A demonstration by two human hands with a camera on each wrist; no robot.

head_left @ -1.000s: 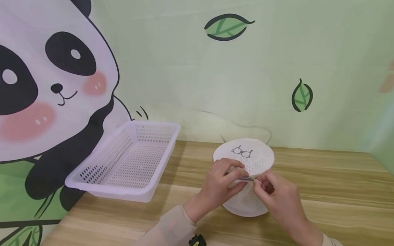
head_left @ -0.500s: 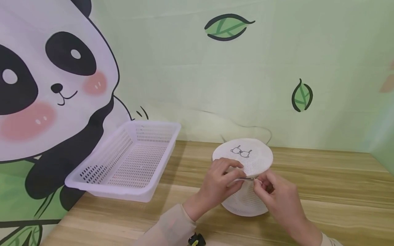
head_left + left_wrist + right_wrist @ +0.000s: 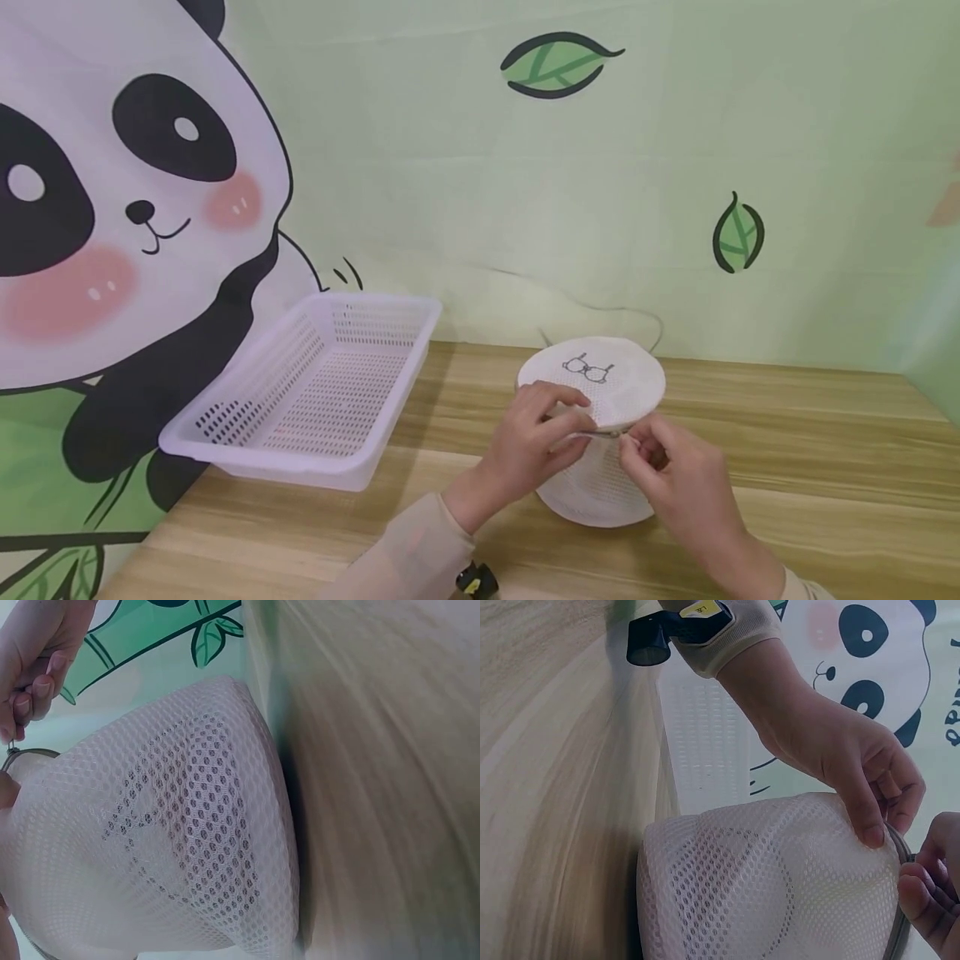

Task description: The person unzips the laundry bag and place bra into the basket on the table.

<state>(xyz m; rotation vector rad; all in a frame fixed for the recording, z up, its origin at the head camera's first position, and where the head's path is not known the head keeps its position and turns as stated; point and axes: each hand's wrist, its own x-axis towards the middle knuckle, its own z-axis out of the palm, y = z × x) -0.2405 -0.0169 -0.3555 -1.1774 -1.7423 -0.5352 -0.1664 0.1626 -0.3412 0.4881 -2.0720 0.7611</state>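
A white mesh bag [image 3: 596, 492] stands on the tabletop [image 3: 810, 475], right of the pale basket [image 3: 292, 471], its round lid [image 3: 630, 375] uppermost and its front partly hidden by the hands. The left hand [image 3: 534, 437] pinches the bag's edge beside the zip [image 3: 899, 930], some fingertips out of sight behind the fabric. The right hand [image 3: 684, 475] pinches the zip pull [image 3: 11, 747], of which only a sliver of metal shows; the right wrist view cuts this hand off at its border. Below, a black device [image 3: 477, 581] at the left sleeve [image 3: 423, 550] runs out of the head view, and the lid's far underside cannot be made out
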